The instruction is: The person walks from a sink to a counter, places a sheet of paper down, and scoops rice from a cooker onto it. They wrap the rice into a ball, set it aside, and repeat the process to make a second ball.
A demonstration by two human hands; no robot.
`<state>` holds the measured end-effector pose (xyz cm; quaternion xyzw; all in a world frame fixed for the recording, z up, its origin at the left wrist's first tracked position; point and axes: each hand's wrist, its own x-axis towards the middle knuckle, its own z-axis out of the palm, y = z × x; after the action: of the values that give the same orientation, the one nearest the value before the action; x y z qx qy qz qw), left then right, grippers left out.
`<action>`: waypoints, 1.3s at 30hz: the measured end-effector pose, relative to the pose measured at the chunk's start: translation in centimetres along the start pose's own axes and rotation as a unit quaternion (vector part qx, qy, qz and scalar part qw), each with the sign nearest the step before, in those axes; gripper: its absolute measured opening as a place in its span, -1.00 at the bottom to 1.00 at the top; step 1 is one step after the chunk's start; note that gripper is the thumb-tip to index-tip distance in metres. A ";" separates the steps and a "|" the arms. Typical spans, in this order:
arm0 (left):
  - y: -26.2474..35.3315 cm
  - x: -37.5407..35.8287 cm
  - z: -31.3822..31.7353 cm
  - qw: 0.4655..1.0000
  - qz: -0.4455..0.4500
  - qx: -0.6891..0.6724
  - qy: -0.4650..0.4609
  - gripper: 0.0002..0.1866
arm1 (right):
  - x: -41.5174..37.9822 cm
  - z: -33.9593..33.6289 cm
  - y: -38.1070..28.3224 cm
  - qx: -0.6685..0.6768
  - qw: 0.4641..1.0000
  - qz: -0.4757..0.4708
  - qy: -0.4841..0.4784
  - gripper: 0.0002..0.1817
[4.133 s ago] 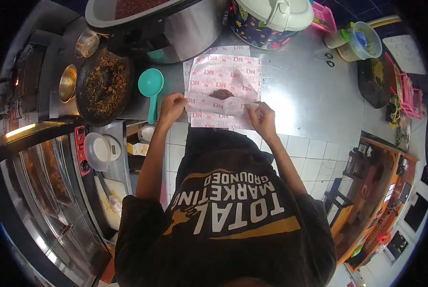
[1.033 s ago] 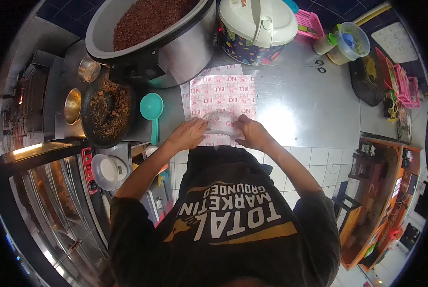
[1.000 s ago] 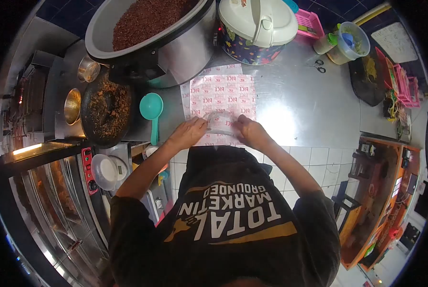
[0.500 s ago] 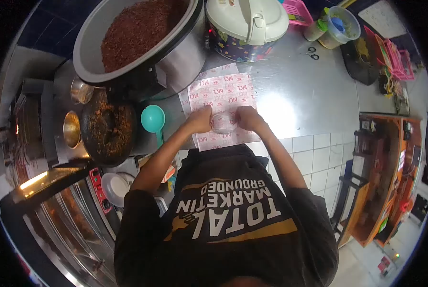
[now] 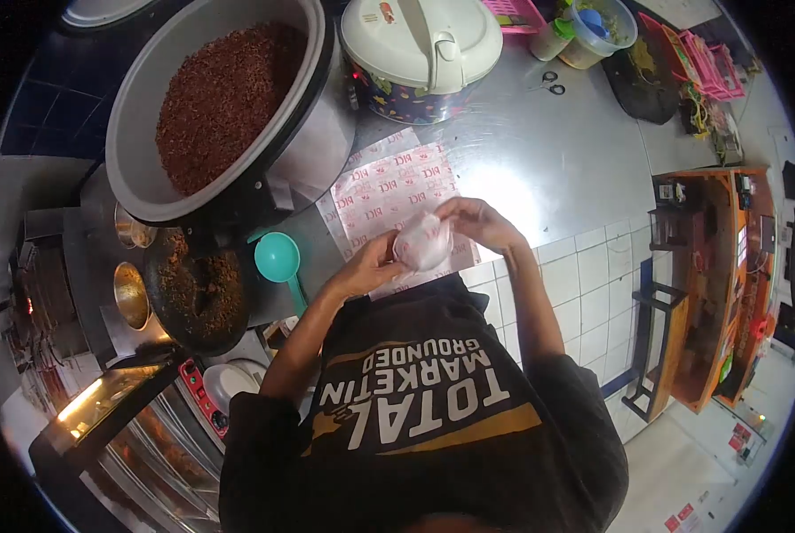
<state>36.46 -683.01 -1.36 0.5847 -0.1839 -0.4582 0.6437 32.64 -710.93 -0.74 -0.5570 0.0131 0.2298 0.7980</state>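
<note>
I am gripping the wrapped packet [image 5: 422, 242] between left hand [image 5: 371, 266] and right hand [image 5: 477, 222], above the tabletop's near edge; loosening fingers risks unfolding, spilling.

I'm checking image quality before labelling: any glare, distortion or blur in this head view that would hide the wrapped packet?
Head view: strong fisheye bending, black corners; bright glare on the steel counter right of the paper sheets; wrapped packet between left hand and right hand slightly soft but readable.
</note>
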 end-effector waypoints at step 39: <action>-8.9 -14.6 -3.8 0.580 -0.051 0.561 0.588 -0.42 | 7.7 -20.1 -2.5 -0.618 0.693 -0.130 0.348 -0.60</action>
<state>28.59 -668.14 -6.16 0.9793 0.0450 0.1488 0.1294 45.19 -726.95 -8.27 -0.9607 0.0722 -0.1298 0.2344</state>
